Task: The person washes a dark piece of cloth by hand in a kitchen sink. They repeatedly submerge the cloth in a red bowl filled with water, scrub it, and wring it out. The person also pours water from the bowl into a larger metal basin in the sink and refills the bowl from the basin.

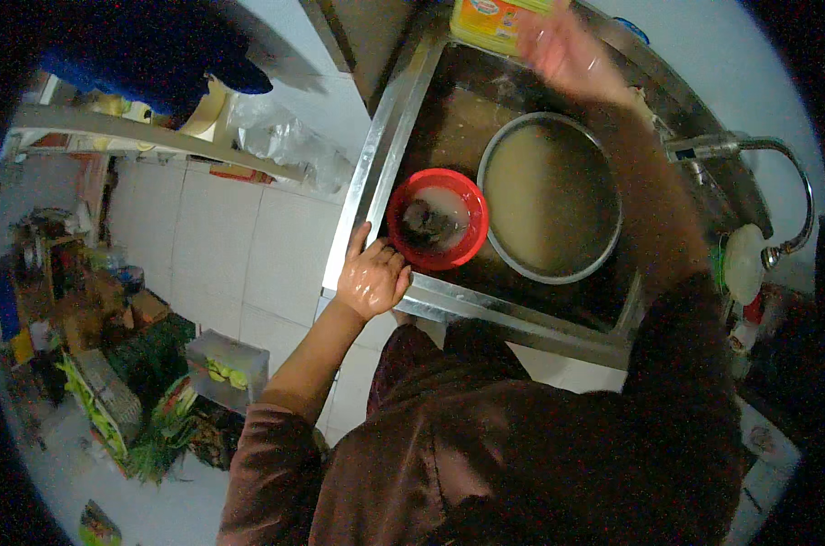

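My left hand (375, 276), wet on its back, rests on the metal rim (494, 310) at the near left corner of the sink. Its little finger stands apart and the others curl down. Just beyond these fingers is a red plastic bowl (479, 235) with cloudy liquid and a dark lump I cannot identify. Beside it in the sink stands a wide metal basin (492, 255) of cloudy, pale liquid. At the far side, my right hand (566, 54) is blurred in front of a yellow plastic tub (480, 27) with a printed label. Whether it grips the tub is unclear.
A curved chrome faucet (805, 184) rises at the right, near a pale round object (745, 265). At left, a shelf (146, 136) holds a clear plastic bag (276, 136). Green vegetables (156, 437) and a translucent bin (228, 365) sit low on the left.
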Action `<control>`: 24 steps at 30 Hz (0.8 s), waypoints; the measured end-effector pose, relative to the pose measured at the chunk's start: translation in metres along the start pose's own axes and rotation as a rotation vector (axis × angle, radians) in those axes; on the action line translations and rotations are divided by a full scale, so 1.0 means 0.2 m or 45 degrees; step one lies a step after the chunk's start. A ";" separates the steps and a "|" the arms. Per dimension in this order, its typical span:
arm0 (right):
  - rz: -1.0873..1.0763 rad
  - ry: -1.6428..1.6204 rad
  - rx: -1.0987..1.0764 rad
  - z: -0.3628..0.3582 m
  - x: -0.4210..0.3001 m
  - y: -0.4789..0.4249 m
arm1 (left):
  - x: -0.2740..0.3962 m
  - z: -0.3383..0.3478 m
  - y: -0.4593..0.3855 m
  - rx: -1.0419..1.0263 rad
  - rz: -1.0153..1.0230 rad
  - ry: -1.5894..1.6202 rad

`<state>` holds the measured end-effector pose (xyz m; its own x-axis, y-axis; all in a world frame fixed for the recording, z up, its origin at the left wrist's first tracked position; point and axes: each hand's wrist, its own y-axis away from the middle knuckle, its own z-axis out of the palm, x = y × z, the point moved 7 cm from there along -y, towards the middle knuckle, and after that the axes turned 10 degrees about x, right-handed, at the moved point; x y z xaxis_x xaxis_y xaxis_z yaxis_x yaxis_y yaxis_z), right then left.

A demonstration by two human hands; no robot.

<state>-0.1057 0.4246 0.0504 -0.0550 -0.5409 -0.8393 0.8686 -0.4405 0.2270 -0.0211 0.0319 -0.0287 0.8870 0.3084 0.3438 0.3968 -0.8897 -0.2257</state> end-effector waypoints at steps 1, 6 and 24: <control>0.111 0.166 -0.151 0.06 0.25 0.13 | 0.00 0.00 0.01 0.002 -0.016 0.025; -0.312 1.816 -0.539 0.15 1.41 0.68 | -0.01 0.03 -0.03 -0.038 0.008 0.017; 0.123 2.008 -0.568 0.06 1.44 0.68 | -0.01 0.00 -0.02 0.049 -0.028 0.019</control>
<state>-0.0099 0.2003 -0.1550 0.2879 0.7916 -0.5391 0.9190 -0.0699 0.3881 -0.0244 0.0343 -0.0283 0.8745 0.3220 0.3627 0.4248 -0.8693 -0.2526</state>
